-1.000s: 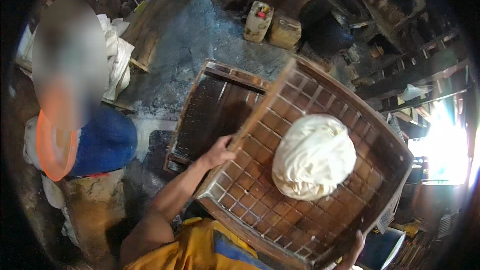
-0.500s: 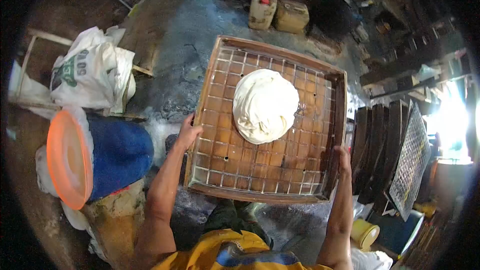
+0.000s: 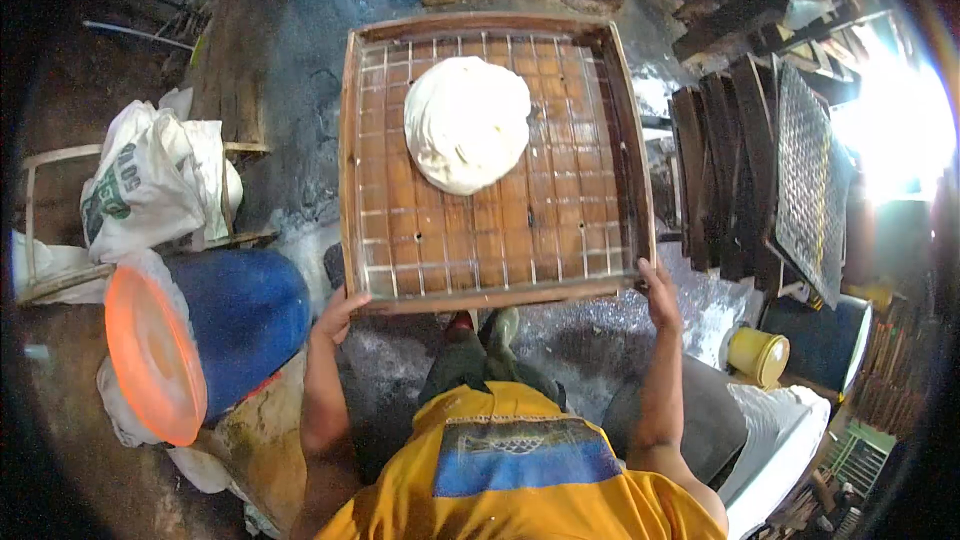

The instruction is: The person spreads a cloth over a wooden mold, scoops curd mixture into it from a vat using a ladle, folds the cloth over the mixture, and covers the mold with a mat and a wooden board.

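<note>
Both near corners of a wooden tray (image 3: 500, 298) are held, fingers of the left hand (image 3: 338, 318) on one, right hand (image 3: 659, 296) on the other. A white mound (image 3: 467, 125) sits inside, left of centre.

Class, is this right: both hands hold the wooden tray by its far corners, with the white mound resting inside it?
"Far" is wrong: the left hand and right hand hold the wooden tray by its near corners, as the head view shows. The white mound does rest inside it.
</note>
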### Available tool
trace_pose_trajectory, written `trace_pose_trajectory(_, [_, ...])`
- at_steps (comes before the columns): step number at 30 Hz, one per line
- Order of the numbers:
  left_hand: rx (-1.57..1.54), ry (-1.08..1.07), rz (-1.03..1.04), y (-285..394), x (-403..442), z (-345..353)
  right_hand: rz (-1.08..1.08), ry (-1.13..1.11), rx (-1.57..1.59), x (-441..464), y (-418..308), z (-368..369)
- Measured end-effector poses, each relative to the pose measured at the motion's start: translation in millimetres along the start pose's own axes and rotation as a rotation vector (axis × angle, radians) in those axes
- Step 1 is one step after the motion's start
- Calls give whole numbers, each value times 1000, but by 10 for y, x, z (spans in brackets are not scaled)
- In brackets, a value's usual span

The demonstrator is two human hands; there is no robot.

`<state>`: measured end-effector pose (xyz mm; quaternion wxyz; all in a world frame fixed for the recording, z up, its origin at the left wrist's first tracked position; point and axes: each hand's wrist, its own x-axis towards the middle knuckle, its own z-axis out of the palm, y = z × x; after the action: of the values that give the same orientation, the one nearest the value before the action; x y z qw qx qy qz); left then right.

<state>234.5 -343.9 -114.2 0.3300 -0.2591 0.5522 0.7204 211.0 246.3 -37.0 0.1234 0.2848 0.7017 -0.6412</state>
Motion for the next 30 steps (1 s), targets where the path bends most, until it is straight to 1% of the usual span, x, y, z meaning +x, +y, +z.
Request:
trace_pose_trajectory(1, [-76,23,-40,-214,22,-63,19,32,56,6,239,-40])
trace_pose_trajectory(2, [-151,47,-80,-368,-31,-98,27,35,91,1,305,-29])
trace_pose_trajectory(3, [-95,135,-132,-317,-8,-71,35,38,125,59,307,33])
trace_pose_trajectory(4, [-104,145,-86,-259,0,-8,40,38,155,144,298,61])
trace_pose_trajectory(6, [-121,165,5,-115,-28,118,-7,-49,112,304,379,42])
trace_pose_trajectory(8, [-175,213,59,-39,7,197,175,-53,97,393,304,53])
trace_pose_trajectory(10, [-182,179,105,-38,100,169,283,-170,180,363,127,97])
trace_pose_trajectory(11, [-187,164,127,-49,148,140,269,-192,133,411,144,82])
trace_pose_trajectory(12, [-203,189,160,-59,219,114,277,-228,162,512,194,62])
trace_pose_trajectory(14, [-235,234,222,-97,375,81,241,-208,237,621,281,66])
trace_pose_trajectory(17, [-244,230,238,39,309,97,139,-163,290,484,150,287])
trace_pose_trajectory(20, [-280,223,277,-48,404,-34,148,-161,341,795,374,176])
trace_pose_trajectory(21, [-286,301,302,-21,331,98,108,-37,354,575,213,243])
trace_pose_trajectory(24, [-376,291,363,84,386,382,60,-101,412,767,237,48])
trace_pose_trajectory(27, [-406,239,353,147,469,326,43,-47,434,781,252,64])
trace_pose_trajectory(30, [-388,284,341,109,293,258,23,-79,459,857,483,136])
